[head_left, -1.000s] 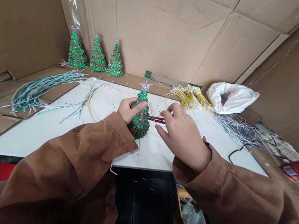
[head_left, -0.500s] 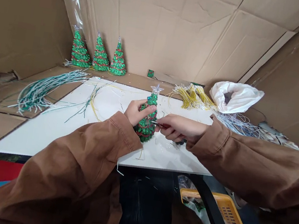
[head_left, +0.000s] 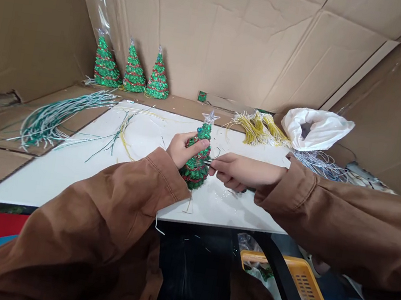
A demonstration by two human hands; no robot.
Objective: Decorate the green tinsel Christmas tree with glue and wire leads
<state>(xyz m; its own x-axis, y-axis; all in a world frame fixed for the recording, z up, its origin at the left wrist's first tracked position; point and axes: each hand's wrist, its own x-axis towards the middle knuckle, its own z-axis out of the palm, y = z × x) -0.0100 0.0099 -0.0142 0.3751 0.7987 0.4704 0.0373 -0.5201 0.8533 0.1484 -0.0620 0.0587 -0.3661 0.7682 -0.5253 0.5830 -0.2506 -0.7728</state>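
A small beaded Christmas tree [head_left: 196,170], green with red bands and a clear star on top, stands upright near the middle of the white board [head_left: 78,176]. My left hand [head_left: 184,150] is closed around its upper left side, thumb across the front. From the right, my right hand [head_left: 233,169] pinches a slim metal-tipped tool [head_left: 206,162]. Its tip meets the tree's right side; most of the tool is hidden by my fingers, so its exact kind is unclear. Thin yellow wire ends [head_left: 188,206] stick out below the tree.
Three similar trees [head_left: 135,71] line the back left. Green-and-white wires [head_left: 57,114] lie at left, yellow wire bundles [head_left: 259,129] at back right. Beside those sit a white plastic bag [head_left: 325,134] and bluish wires [head_left: 320,165]. A yellow basket [head_left: 310,289] is below the board's right edge.
My right hand has turned slightly, and less of the tool shows beyond its fingers. The left hand keeps its hold on the tree; the whole view has shifted a little.
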